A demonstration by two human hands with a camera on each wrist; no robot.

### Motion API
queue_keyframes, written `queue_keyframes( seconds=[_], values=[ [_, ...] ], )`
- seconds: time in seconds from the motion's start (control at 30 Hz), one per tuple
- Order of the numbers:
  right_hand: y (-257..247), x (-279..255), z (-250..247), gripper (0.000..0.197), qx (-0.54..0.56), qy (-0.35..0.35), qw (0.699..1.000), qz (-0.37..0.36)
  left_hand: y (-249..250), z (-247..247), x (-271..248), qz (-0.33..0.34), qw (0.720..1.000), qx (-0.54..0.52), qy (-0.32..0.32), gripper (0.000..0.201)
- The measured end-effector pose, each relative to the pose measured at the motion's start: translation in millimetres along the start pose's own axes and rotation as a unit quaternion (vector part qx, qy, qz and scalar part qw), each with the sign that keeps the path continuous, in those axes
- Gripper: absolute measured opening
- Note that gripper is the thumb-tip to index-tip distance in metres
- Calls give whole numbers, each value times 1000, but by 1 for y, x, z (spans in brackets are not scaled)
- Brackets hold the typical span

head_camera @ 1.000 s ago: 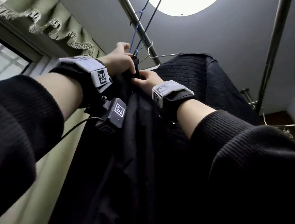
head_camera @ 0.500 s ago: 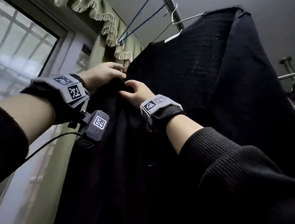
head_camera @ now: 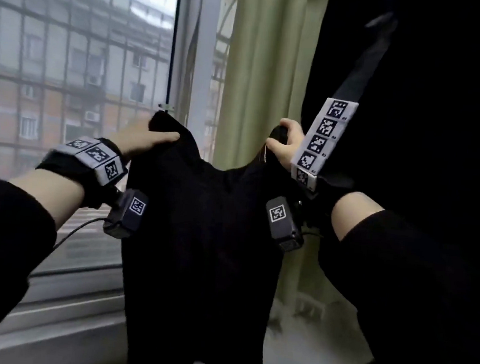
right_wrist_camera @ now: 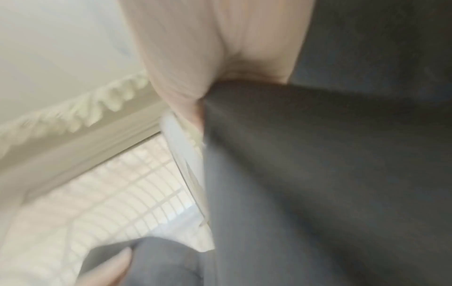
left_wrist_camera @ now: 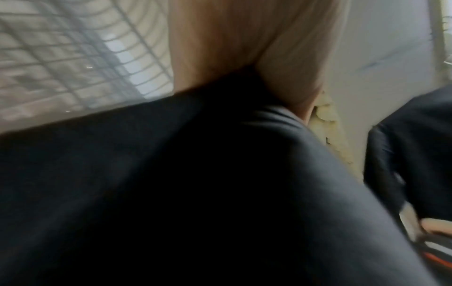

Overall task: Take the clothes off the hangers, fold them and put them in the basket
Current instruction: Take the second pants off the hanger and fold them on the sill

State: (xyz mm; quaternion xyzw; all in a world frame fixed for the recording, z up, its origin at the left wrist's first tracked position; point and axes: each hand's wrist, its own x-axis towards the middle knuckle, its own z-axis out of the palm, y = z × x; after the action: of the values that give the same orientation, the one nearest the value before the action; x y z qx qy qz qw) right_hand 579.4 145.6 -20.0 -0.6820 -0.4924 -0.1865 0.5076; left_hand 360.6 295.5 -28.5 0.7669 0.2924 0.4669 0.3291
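Gripping the black garment (head_camera: 200, 236) at its top corners, the left hand (head_camera: 144, 142) and right hand (head_camera: 286, 145) stand apart, fingers curled round the cloth. Garment hangs between and below both hands, before the window (head_camera: 68, 82) and green curtain (head_camera: 259, 68).

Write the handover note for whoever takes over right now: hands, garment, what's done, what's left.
Left hand: grips one top corner of the black garment.
Right hand: grips the other top corner.
The garment hangs free between the hands, spread out in front of the window and the green curtain; no hanger shows in it.
More dark clothing hangs at the right.
Done: this garment appears to be off its hanger.
Left: fold it and put it in the basket, which is not in view; then do the remaining clothes.
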Motion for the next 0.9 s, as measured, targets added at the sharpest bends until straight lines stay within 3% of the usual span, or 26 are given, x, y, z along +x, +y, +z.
queue_keyframes(
  seconds=[0.07,0.13,0.2,0.27,0.53,0.7,0.8,0.9],
  values=[
    [3,-12,19,72,26,-5,999,34,-26,-22,-12,-27,998,21,60,53],
    [0,-26,33,65,39,-11,997,65,-47,-45,-23,-52,990,56,118,53],
    [3,-35,46,55,19,-76,993,86,-67,-69,-34,-73,982,87,154,55],
    [2,-49,58,50,33,-126,985,110,-84,-92,-43,-87,978,98,159,54],
    [0,-83,134,45,129,-140,976,103,-136,-132,-76,-154,975,42,156,57],
    [4,-98,169,40,170,-154,966,124,-169,-149,-93,-190,965,-15,182,46],
    [9,-114,202,32,183,-154,958,161,-184,-159,-103,-202,963,-24,178,11],
    [9,-141,241,26,184,-194,945,187,-194,-166,-115,-204,957,-10,208,17]
  ],
)
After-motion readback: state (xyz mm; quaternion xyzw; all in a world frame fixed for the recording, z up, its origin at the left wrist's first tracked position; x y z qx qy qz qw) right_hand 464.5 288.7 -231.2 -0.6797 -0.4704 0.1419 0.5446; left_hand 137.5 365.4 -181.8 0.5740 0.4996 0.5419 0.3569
